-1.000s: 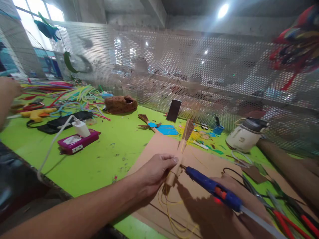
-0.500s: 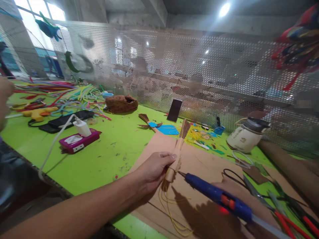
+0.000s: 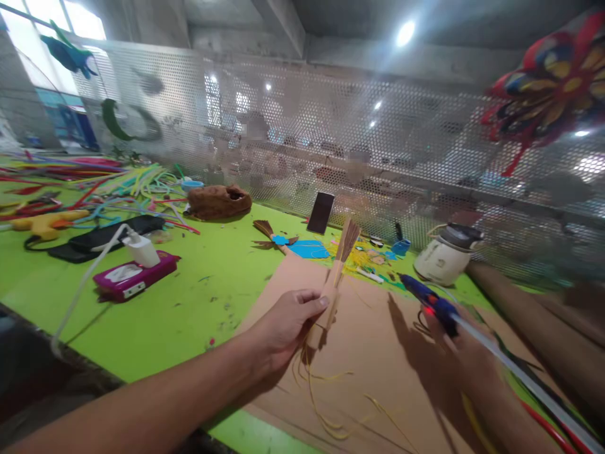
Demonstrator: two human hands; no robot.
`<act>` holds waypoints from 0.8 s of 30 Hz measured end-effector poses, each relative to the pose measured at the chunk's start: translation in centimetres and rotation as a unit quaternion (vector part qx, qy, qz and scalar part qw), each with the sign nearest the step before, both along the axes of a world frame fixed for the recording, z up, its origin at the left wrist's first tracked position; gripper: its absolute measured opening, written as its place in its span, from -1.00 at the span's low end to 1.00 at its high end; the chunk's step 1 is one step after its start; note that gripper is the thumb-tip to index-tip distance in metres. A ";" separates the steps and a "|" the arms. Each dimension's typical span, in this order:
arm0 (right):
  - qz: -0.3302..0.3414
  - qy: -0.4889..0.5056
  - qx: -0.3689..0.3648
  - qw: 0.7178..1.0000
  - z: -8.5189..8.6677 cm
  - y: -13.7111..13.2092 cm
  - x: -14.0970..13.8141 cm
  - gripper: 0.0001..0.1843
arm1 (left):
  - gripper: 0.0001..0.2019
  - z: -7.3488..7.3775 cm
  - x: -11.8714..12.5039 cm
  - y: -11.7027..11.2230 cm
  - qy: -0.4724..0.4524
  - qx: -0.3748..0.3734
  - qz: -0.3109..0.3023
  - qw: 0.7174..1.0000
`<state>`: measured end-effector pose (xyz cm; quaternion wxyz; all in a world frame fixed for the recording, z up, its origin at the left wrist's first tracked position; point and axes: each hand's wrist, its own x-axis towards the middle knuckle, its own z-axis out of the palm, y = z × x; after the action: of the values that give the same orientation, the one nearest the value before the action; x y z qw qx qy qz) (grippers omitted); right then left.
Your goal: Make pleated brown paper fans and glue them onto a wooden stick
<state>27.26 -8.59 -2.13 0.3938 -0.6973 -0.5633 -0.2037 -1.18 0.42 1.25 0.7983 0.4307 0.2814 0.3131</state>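
My left hand [image 3: 295,321] pinches a rolled brown paper piece [image 3: 331,293] with a fringed top, held tilted above a sheet of brown cardboard [image 3: 378,353]. Thin yellow strings [image 3: 326,422] trail from its lower end onto the cardboard. On the right, my right hand [image 3: 466,350] is wrapped round a blue glue gun [image 3: 432,302], whose tip points up and left, apart from the paper piece. A glue stick [image 3: 510,362] sticks out of the gun's back. Behind the cardboard lies a similar fringed paper piece [image 3: 265,228] with a blue paper flower [image 3: 280,240].
A phone [image 3: 321,213] leans near the perforated metal screen [image 3: 293,157]. The purple power strip [image 3: 137,275] with a white cable stands left. At right are a cream pot [image 3: 442,258] and another person's arm [image 3: 534,328]. Pipe cleaners [image 3: 137,183] cover the far left.
My right hand has drawn the glue gun away from the paper piece, to the right and up. My left hand keeps its hold. The whole view has shifted slightly.
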 end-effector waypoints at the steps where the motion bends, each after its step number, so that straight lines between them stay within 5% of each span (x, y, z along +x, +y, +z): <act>1: -0.011 -0.027 -0.013 0.999 -0.3 0.4 0.5 -0.67 | -0.83 0.1 0.0 -0.1 0.000 0.002 -0.006 1.000; 6: 0.006 -0.095 -0.144 0.985 -1.6 1.6 1.2 -0.63 | -0.79 0.3 0.0 -0.4 -0.003 0.012 -0.018 1.000; 12: 0.053 -0.113 -0.197 0.972 -1.7 1.6 1.0 -0.59 | -0.83 -0.5 -0.1 0.0 -0.012 0.018 -0.003 1.000; 20: 0.089 -0.042 -0.139 0.985 3.7 -0.5 -3.2 -0.72 | -0.78 -0.8 0.1 -0.1 -0.055 0.030 -0.011 0.998; 24: 0.284 0.117 -0.202 0.930 6.1 -0.3 -8.4 -0.70 | -0.79 -0.3 0.1 -0.6 -0.090 0.029 -0.050 0.994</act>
<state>18.91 -8.88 3.95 0.3491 -0.5918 -0.7169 0.1182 -1.10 -0.18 0.94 0.8223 0.4369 0.1773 0.3185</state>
